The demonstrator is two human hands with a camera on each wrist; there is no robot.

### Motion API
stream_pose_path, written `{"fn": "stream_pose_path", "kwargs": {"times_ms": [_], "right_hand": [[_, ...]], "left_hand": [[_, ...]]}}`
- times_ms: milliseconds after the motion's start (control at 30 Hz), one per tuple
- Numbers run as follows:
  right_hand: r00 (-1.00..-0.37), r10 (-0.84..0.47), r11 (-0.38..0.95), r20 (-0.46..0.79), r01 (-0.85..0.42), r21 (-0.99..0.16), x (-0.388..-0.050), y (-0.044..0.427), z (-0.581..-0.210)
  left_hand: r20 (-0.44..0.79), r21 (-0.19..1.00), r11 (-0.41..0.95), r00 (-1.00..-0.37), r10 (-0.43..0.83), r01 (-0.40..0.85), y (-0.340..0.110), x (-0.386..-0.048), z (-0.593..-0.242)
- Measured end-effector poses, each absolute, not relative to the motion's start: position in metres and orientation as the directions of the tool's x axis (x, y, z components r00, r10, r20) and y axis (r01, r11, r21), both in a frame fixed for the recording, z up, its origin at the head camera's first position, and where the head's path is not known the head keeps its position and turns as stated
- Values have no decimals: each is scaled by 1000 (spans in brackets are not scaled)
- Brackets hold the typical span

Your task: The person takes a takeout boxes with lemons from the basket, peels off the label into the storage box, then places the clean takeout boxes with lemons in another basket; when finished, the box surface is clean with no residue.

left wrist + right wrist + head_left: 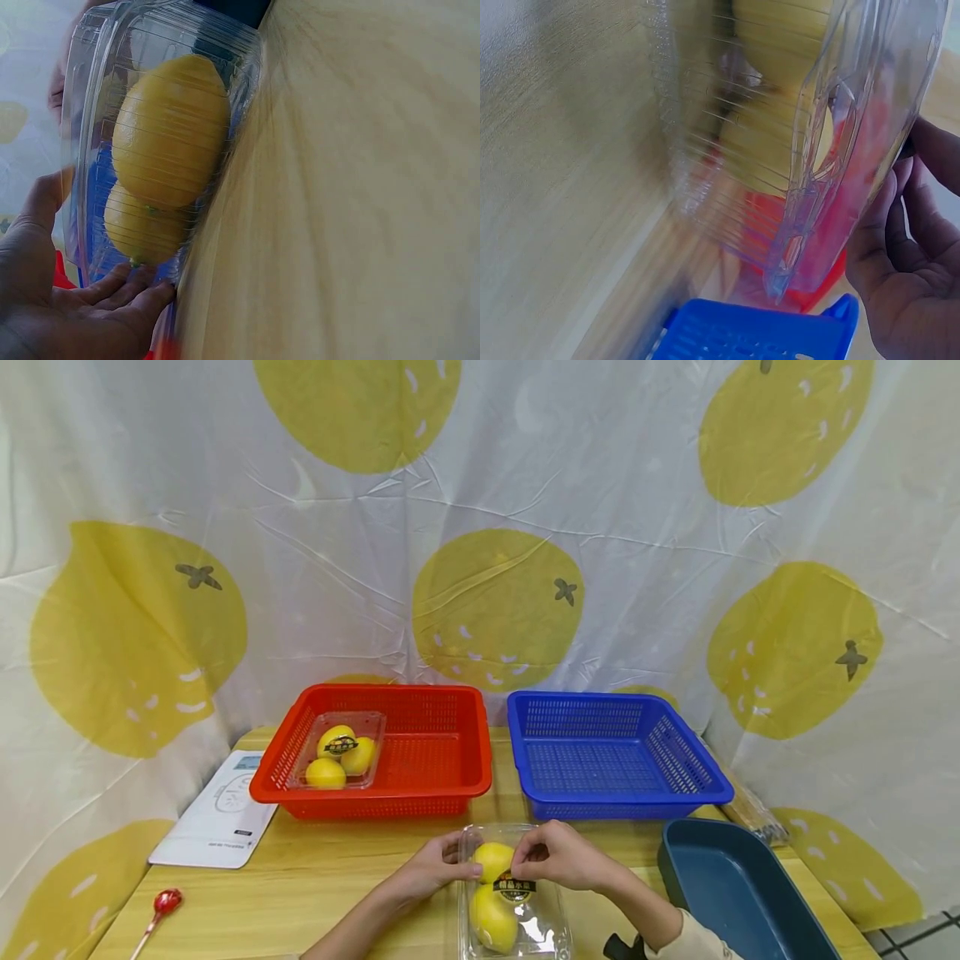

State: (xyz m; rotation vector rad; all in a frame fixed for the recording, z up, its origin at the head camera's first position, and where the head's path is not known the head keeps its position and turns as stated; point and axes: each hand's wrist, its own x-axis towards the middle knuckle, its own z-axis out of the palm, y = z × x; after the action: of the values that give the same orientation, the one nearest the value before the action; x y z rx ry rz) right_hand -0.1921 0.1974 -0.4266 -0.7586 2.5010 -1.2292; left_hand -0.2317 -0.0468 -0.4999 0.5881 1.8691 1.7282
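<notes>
A clear plastic box [545, 914] with a closed lid stands at the table's front, two yellow lemons [493, 920] showing inside. A black label [514, 886] lies on its lid. My left hand [429, 870] holds the box's left side, thumb over the lid edge; in the left wrist view its fingers [127, 289] touch the side wall near the lemons [171, 131]. My right hand [562, 857] is above the lid, thumb and forefinger pinching the label's upper edge. In the right wrist view, the right hand [915, 255] pinches a small dark bit at the lid of the box [810, 187].
Behind stands a red basket [375, 804] holding another lidded box of lemons [341, 747], beside a blue basket [622, 806]. A dark teal tray [738, 868] is at right, with plastic-wrapped items [750, 810] behind it. At left lie a white pouch [217, 818] and a red lollipop [167, 902].
</notes>
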Motion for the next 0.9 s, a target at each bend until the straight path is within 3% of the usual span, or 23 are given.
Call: {"fn": "stream_pose_path", "kwargs": {"times_ms": [900], "right_hand": [[-831, -555, 416, -21, -256, -873, -190, 203, -431]], "left_hand": [[-86, 994, 103, -779, 621, -28, -47, -231, -501]]}}
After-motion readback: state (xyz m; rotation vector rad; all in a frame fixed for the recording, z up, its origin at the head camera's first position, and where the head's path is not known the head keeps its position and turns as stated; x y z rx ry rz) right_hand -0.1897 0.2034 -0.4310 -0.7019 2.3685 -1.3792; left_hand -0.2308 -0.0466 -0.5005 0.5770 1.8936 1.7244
